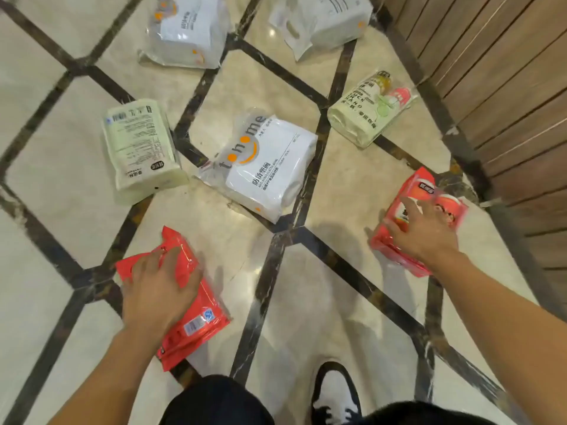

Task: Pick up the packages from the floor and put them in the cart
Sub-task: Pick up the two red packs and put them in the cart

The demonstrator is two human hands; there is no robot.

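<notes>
Several packages lie on the marble floor. My left hand (156, 289) rests flat on a red package (196, 317) at the lower left, fingers spread over its top end. My right hand (422, 231) presses on another red package (429, 197) at the right, fingers curling over its near edge. A white package with an orange smile logo (264, 161) lies in the middle. A pale green package (141, 148) is to its left, and a second pale green one (368, 111) to its right. Two more white packages (187, 29) (322, 19) lie farther away. No cart is in view.
A wooden slatted wall (506, 87) runs along the right side, close to the right red package. My black-and-white shoe (334, 391) and dark shorts (214, 400) show at the bottom. Dark stone strips (270, 286) cross the pale floor tiles.
</notes>
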